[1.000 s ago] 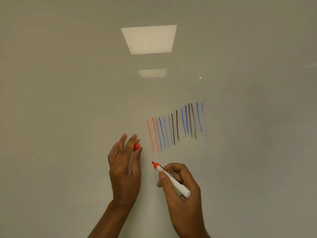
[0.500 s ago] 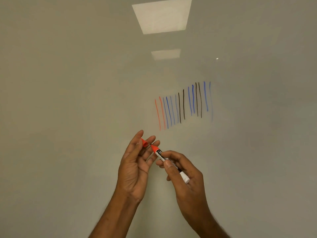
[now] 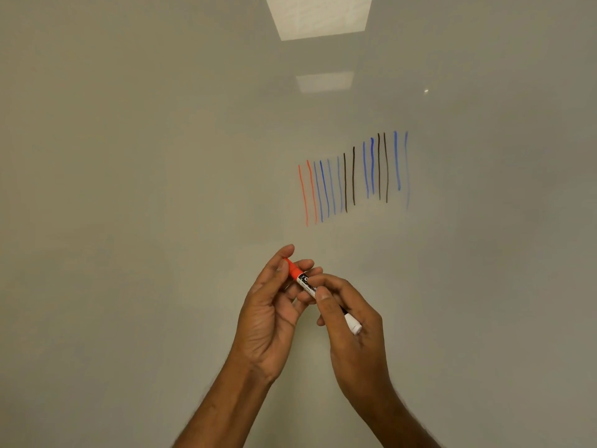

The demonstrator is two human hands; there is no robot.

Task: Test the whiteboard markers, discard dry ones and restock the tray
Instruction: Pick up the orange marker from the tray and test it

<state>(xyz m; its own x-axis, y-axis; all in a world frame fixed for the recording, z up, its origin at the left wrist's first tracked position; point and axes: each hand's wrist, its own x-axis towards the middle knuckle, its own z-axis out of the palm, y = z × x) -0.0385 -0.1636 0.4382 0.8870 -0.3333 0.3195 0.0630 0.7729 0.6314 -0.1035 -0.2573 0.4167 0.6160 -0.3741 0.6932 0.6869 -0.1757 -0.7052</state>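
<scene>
Though in R hand [image 3: 350, 313], marker [image 3: 293, 271] label [image 3: 307, 283] illegible.

A glossy pale grey whiteboard [image 3: 129, 221] is marked, right of centre, with upright orange, blue and black strokes [image 3: 353, 179].

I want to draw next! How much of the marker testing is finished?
Done: blue, black and orange test lines already stripe the whiteboard. In hand: the right hand holds the orange marker while the left hand pinches its cap onto the tip. Left: nothing here shows sorting or restocking, so that seemingly remains.
</scene>
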